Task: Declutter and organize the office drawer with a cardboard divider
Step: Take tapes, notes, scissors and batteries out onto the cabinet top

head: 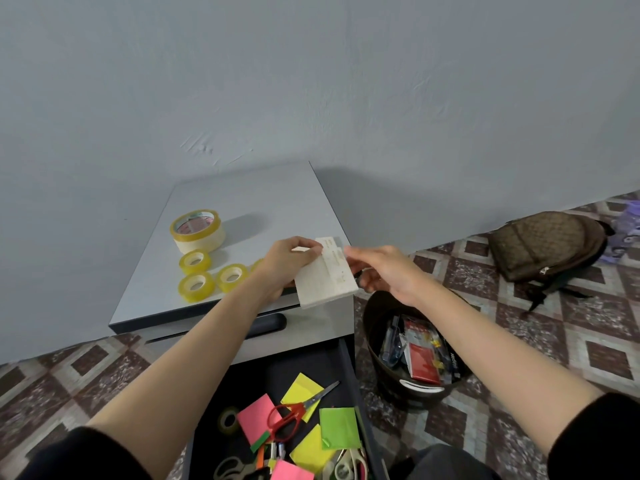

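My left hand grips a white pad of paper by its left side, holding it over the front right corner of the grey cabinet top. My right hand reaches in from the right, its thumb touching the pad's right edge and its fingers loosely curled beside it. Below, the dark drawer stands open, with sticky notes in pink, yellow and green, red-handled scissors and a small tape roll lying loose in it. I see no cardboard divider.
A large tape roll and several small yellow tape rolls sit on the cabinet top at the left. A dark bin with packets and pens stands right of the drawer. A brown backpack lies on the patterned floor.
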Tool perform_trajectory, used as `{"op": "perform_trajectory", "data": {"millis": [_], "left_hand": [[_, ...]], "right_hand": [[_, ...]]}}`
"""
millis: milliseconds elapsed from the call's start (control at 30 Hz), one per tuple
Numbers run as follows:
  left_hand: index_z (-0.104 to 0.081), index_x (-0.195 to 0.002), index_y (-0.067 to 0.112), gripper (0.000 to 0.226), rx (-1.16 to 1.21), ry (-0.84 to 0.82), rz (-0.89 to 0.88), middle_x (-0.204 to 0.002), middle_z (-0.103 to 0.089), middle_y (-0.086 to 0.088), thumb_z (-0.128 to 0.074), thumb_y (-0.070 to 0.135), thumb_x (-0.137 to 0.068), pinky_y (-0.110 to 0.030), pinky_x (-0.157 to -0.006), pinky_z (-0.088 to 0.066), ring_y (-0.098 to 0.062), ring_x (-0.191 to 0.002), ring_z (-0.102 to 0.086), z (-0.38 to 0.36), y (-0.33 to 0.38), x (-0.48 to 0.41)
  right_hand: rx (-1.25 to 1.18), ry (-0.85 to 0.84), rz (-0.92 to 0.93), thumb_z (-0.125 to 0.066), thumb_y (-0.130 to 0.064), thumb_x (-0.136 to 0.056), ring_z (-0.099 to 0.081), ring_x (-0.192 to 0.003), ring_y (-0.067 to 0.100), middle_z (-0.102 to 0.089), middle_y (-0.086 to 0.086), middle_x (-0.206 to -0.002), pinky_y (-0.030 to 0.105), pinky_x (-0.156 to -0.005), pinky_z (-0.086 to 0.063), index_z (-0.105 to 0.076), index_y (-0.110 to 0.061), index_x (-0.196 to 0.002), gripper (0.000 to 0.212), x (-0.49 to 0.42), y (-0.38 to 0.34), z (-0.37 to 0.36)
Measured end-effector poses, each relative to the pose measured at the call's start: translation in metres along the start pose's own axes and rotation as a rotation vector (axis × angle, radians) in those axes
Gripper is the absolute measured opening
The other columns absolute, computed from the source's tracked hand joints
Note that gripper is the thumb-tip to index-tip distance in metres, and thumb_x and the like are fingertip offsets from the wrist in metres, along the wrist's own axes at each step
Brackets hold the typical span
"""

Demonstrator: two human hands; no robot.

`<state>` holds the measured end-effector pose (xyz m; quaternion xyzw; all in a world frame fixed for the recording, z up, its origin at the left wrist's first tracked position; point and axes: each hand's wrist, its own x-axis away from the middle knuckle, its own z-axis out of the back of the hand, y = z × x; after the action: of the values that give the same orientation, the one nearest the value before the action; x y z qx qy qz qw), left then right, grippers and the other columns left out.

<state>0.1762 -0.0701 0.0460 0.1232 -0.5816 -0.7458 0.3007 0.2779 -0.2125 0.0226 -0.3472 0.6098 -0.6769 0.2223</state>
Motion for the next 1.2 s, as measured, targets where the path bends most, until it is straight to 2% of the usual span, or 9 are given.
{"op": "perform_trajectory", "data": {"millis": [133, 233, 367, 533, 667, 733, 867, 1100, 1200], "left_hand": [[-0.060, -0.107, 0.009, 0.019, 0.179, -0.005, 0.068, -0.095, -0.064, -0.008, -0.061, 0.019, -0.091, -0.025, -0.063, -0.050, -0.016, -0.077, -0.062, -0.003, -0.004, 0.010], [-0.056, -0.116, -0.001, 0.026, 0.373, -0.051, 0.180, -0.103, -0.067, -0.012, -0.057, 0.006, -0.091, -0.029, -0.064, -0.056, -0.021, -0.086, -0.066, 0.000, -0.010, 0.021], [-0.055, -0.115, -0.003, 0.026, 0.282, -0.100, 0.219, -0.095, -0.068, -0.013, -0.058, 0.000, -0.088, -0.028, -0.059, -0.059, -0.020, -0.076, -0.069, 0.004, -0.016, 0.027], [-0.060, -0.098, 0.003, 0.010, 0.208, -0.065, 0.165, -0.081, -0.066, -0.007, -0.054, -0.001, -0.091, -0.021, -0.055, -0.057, -0.008, -0.054, -0.067, 0.015, -0.003, 0.016], [-0.057, -0.116, -0.004, 0.025, 0.183, 0.056, 0.154, -0.091, -0.066, -0.010, -0.054, 0.001, -0.092, -0.021, -0.061, -0.056, -0.014, -0.069, -0.066, 0.028, 0.003, -0.006], [-0.054, -0.121, -0.005, 0.031, 0.165, 0.120, 0.127, -0.094, -0.065, -0.013, -0.056, -0.001, -0.090, -0.021, -0.057, -0.056, -0.013, -0.061, -0.066, 0.029, 0.006, -0.014], [-0.053, -0.125, 0.006, 0.037, 0.143, 0.179, 0.095, -0.077, -0.060, -0.005, -0.058, -0.002, -0.089, -0.020, -0.054, -0.056, -0.005, -0.042, -0.061, 0.023, 0.011, -0.027], [-0.055, -0.126, 0.008, 0.038, 0.065, 0.159, 0.108, -0.099, -0.062, -0.011, -0.057, -0.001, -0.090, -0.017, -0.051, -0.054, -0.016, -0.067, -0.062, 0.013, 0.011, -0.041], [-0.054, -0.127, 0.007, 0.037, 0.023, 0.154, 0.122, -0.111, -0.063, -0.014, -0.056, -0.001, -0.091, -0.022, -0.057, -0.057, -0.023, -0.081, -0.065, 0.010, 0.007, -0.046]], "right_hand": [[0.026, -0.009, 0.025, -0.063, -0.014, -0.088, -0.045, -0.046, 0.009, -0.061, -0.004, -0.053, 0.019, -0.045, -0.036, -0.067, -0.005, -0.081, 0.012, 0.009, -0.004, -0.007], [-0.008, 0.047, 0.028, -0.060, -0.012, -0.090, -0.045, -0.047, 0.009, -0.063, 0.002, -0.063, 0.017, -0.043, -0.037, -0.066, -0.004, -0.081, 0.014, 0.016, -0.006, -0.004], [0.010, 0.090, 0.013, -0.060, -0.013, -0.091, -0.048, -0.051, 0.011, -0.065, 0.006, -0.073, 0.018, -0.045, -0.039, -0.066, -0.003, -0.086, 0.013, 0.019, -0.004, 0.000], [-0.038, 0.104, -0.015, -0.059, -0.016, -0.091, -0.049, -0.048, 0.012, -0.063, 0.005, -0.070, 0.019, -0.046, -0.041, -0.066, -0.003, -0.090, 0.015, 0.014, 0.001, 0.004], [-0.034, 0.134, -0.073, -0.057, -0.018, -0.093, -0.051, -0.049, 0.012, -0.062, 0.005, -0.069, 0.021, -0.048, -0.043, -0.065, -0.004, -0.093, 0.016, 0.010, 0.011, 0.018], [-0.035, 0.156, -0.100, -0.058, -0.018, -0.093, -0.052, -0.049, 0.012, -0.063, 0.006, -0.071, 0.021, -0.047, -0.045, -0.063, -0.004, -0.099, 0.016, 0.008, 0.017, 0.024], [-0.042, 0.177, -0.143, -0.059, -0.018, -0.092, -0.054, -0.052, 0.014, -0.064, 0.007, -0.073, 0.022, -0.047, -0.046, -0.062, -0.007, -0.099, 0.014, 0.002, 0.029, 0.033], [-0.050, 0.191, -0.195, -0.055, -0.017, -0.094, -0.053, -0.050, 0.014, -0.064, 0.008, -0.073, 0.020, -0.042, -0.046, -0.063, -0.007, -0.093, 0.012, -0.005, 0.043, 0.045], [-0.052, 0.188, -0.212, -0.054, -0.017, -0.094, -0.053, -0.050, 0.014, -0.064, 0.007, -0.073, 0.020, -0.042, -0.046, -0.063, -0.004, -0.100, 0.017, -0.007, 0.049, 0.047]]}}
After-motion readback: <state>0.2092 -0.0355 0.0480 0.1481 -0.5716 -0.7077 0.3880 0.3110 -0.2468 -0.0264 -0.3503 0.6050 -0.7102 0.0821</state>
